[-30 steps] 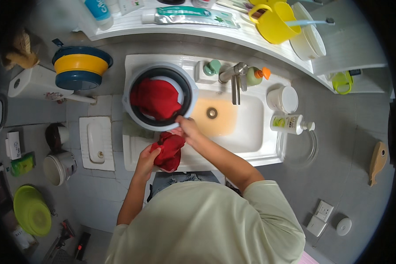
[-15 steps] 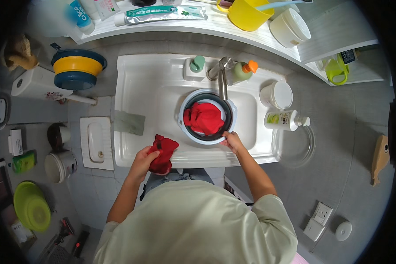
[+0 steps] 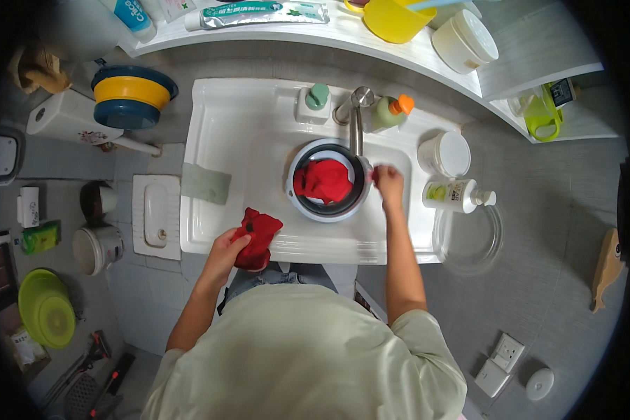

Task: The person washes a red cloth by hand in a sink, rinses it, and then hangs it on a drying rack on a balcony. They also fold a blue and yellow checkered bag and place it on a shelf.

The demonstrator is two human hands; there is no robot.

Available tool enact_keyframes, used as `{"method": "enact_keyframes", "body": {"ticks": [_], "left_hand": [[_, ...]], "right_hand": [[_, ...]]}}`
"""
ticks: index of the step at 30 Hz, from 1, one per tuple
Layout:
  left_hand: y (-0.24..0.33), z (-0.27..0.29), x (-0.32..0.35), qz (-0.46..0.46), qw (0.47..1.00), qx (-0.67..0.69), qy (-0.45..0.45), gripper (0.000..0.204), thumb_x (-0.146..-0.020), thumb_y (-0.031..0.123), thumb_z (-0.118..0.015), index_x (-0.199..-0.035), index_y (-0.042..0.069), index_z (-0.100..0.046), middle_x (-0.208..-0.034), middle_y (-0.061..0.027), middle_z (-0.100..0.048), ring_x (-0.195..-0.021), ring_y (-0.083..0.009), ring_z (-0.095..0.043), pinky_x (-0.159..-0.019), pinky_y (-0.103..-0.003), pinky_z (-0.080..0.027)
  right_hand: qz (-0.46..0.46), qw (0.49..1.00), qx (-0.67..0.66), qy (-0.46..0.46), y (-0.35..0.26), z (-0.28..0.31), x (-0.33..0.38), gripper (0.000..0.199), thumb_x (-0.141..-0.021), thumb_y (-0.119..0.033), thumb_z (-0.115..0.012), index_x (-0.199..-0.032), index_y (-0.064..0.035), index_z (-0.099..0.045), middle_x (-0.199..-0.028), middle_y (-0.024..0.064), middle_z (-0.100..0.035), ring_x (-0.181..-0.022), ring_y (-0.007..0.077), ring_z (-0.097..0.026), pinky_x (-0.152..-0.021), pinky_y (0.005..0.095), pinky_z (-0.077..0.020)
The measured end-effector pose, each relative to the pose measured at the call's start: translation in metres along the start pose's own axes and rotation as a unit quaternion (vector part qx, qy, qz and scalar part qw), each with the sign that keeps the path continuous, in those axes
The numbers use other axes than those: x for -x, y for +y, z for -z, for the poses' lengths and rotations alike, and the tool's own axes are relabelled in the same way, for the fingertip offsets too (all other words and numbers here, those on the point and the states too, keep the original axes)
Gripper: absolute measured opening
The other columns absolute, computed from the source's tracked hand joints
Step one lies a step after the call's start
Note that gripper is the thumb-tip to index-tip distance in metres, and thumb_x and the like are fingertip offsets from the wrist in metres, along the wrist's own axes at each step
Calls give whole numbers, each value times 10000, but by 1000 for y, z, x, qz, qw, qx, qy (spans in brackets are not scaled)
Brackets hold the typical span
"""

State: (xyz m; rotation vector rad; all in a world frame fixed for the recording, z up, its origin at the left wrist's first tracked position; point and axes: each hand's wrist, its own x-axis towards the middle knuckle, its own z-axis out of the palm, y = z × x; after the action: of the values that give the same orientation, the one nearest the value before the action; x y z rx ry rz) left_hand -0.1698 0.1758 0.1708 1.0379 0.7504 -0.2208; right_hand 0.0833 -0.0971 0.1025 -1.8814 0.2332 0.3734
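At the sink's front edge, my left hand [image 3: 225,250] is closed on a crumpled red cloth [image 3: 257,239], which hangs over the white rim. A round basin [image 3: 295,199], pale outside and dark inside, stands in the sink beneath the metal faucet [image 3: 357,126]. Inside it lies another bunched red cloth [image 3: 323,180]. Close to the basin's right rim is my right hand [image 3: 388,183], its fingers curled but blurred; whether they touch the rim I cannot tell. A grey-green cloth [image 3: 206,183] lies flat over the left part of the sink [image 3: 238,119].
Behind the basin stand a green-topped soap dispenser [image 3: 316,103] and an orange-topped pump bottle [image 3: 390,112]. On the right are a white tub [image 3: 444,154], a white pump bottle [image 3: 455,196] and a clear round lid [image 3: 472,241]. A white shelf [image 3: 287,38] overhangs the back.
My right hand has left the basin's lower right rim and moved up along its right side. My left hand still holds the red cloth. The view has shifted slightly.
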Motion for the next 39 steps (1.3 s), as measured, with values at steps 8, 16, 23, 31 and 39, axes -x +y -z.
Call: {"method": "enact_keyframes", "body": {"ticks": [8, 16, 23, 31, 39], "left_hand": [[9, -5, -7, -12, 999, -29, -26, 285, -883, 173, -488, -1082, -26, -530, -952, -69, -601, -833, -113, -568, -757, -243, -451], [45, -20, -4, -12, 990, -58, -130, 288, -888, 193, -480, -1081, -13, -535, -919, -64, -608, -788, -112, -572, -713, -239, -459], [76, -24, -16, -71, 960, -138, -235, 197, -852, 141, -548, -996, 11, -577, -872, -23, -603, -778, -72, -535, -714, -215, -438], [129, -11, -45, -118, 970, -39, -211, 189, -850, 146, -551, -1003, 35, -553, -887, -21, -590, -834, -74, -536, -741, -231, -433], [156, 39, -130, -281, 872, -393, 77, 233, -803, 59, -535, -1030, 14, -518, -908, -99, -593, -848, -189, -557, -766, -265, -438]], "right_hand": [[-159, 912, -314, -211, -109, -3, -33, 344, -936, -153, -295, -1002, 153, -436, -938, 261, -589, -713, 208, -636, -593, 214, -547], [82, 939, -14, -334, -107, -42, 45, 263, -798, 27, -428, -1027, 14, -556, -919, 105, -622, -793, 156, -605, -681, 243, -485], [270, 787, 207, -515, -148, -72, 111, 303, -728, -47, -545, -1025, 6, -546, -819, 100, -603, -732, 190, -566, -652, 272, -446], [117, 889, -17, -441, -160, -90, 104, 131, -838, -57, -539, -953, 5, -553, -756, -12, -556, -655, 30, -473, -576, 186, -403], [57, 940, 156, -299, -64, -31, 39, 155, -790, -62, -559, -925, 7, -593, -731, 58, -614, -707, 156, -584, -693, 248, -465]]}}
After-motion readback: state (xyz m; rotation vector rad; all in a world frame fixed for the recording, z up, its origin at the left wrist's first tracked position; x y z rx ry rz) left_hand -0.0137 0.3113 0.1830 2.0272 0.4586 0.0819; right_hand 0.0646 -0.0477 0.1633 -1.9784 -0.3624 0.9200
